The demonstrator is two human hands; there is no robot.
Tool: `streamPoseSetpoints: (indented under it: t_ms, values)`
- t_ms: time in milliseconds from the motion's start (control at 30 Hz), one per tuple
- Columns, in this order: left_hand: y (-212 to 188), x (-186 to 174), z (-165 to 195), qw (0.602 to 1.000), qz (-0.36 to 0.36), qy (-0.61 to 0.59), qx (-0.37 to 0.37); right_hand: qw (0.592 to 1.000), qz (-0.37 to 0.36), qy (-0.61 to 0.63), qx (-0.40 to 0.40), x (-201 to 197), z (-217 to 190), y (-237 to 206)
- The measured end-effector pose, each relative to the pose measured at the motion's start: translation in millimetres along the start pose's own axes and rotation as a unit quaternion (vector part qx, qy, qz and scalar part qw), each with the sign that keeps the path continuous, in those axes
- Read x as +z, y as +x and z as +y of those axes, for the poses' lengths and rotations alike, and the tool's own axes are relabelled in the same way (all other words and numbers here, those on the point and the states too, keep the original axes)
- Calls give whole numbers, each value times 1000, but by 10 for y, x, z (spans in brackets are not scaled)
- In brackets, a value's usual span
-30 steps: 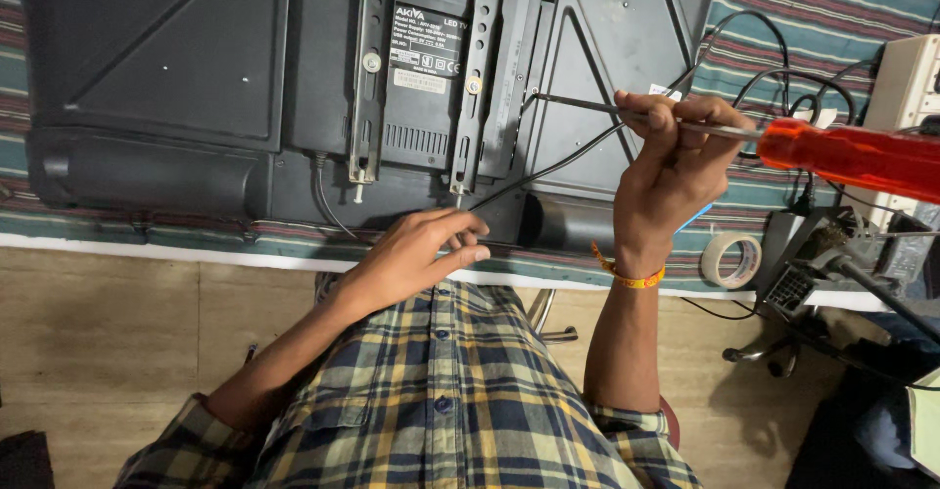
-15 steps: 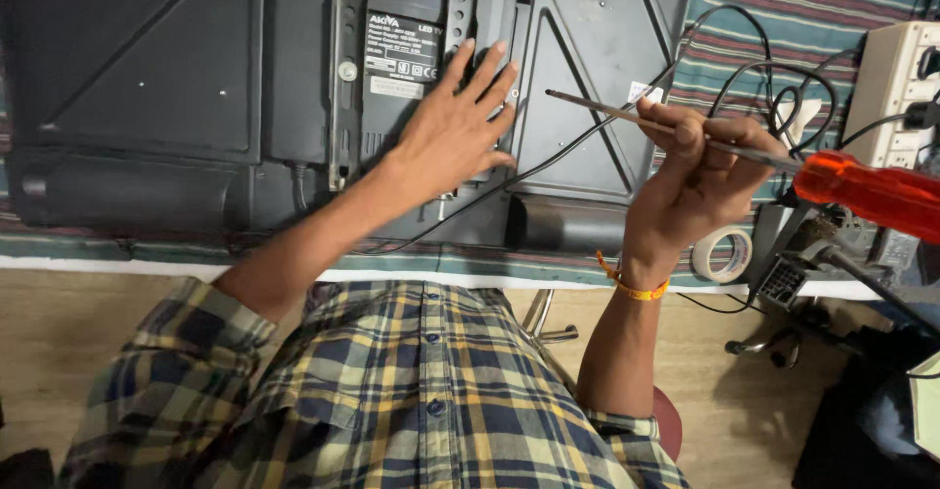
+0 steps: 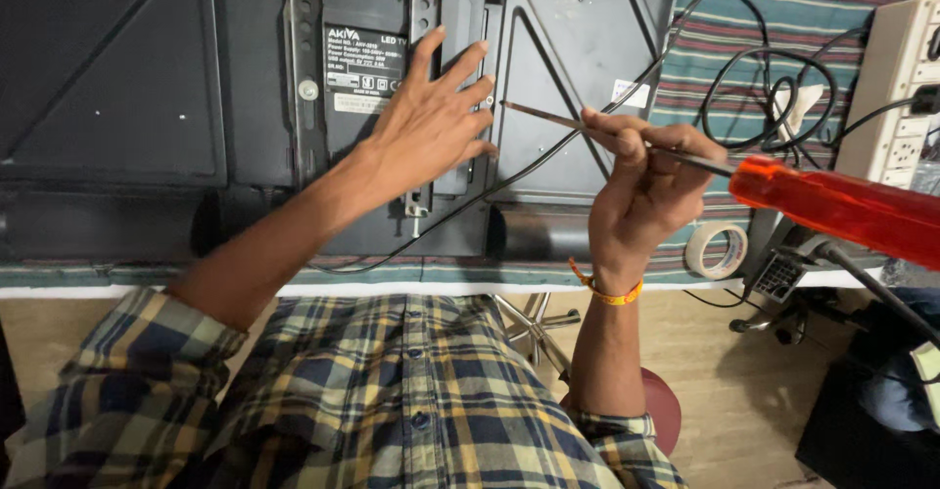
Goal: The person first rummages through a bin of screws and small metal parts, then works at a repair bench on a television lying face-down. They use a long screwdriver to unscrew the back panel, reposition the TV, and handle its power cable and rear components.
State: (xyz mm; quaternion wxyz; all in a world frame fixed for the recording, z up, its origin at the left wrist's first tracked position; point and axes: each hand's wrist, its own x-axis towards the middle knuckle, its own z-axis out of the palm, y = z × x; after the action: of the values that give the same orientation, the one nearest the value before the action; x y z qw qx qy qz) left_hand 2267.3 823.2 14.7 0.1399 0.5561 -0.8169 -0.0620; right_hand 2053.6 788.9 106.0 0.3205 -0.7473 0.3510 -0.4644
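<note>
Flat-panel television, black plastic back cover [image 3: 147, 78], lies screen-down on a striped cloth-covered bench [image 3: 783, 19]. Left hand [image 3: 431, 122] rests flat on the cover, fingers spread apart, gripping nothing, palm over a vertical grey metal mounting bracket [image 3: 423, 19]. Just left of that hand on the cover: a rectangular black rating label with white print [image 3: 362, 58], a small white sticker strip below it. A small white square sticker [image 3: 627, 93] sits on the cover right of the hand. Right hand [image 3: 641, 190], just off the cover's right edge, is closed around the steel shaft of a long screwdriver with translucent red handle [image 3: 832, 205]; tip points at the cover. Right of the television: roll of white tape [image 3: 715, 249], tangled black cables [image 3: 774, 88], white power strip [image 3: 896, 88].
</note>
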Motion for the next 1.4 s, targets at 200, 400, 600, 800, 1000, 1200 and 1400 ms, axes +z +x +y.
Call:
streamPoseSetpoints:
  t_ms: [200, 400, 600, 800, 1000, 1200, 1400]
  values:
    - [-35, 26, 51, 999, 28, -16, -13, 999, -30, 2, 10, 47, -43, 32]
    - [-2, 130, 65, 999, 25, -19, -25, 999, -36, -9, 6, 75, -10, 63]
    - [124, 403, 75, 996, 52, -60, -41, 1000, -1, 1, 13, 54, 126, 107]
    - [596, 555, 235, 991, 71, -10, -112, 998, 12, -63, -18, -177, 315, 136]
    - [704, 577, 218, 990, 54, 99, -85, 995, -52, -84, -27, -394, 462, -99]
    - [733, 584, 102, 992, 76, 37, -92, 996, -31, -83, -17, -368, 558, -153]
    - [830, 534, 63, 996, -15, -24, -86, 997, 73, -5, 20, -279, 451, -278]
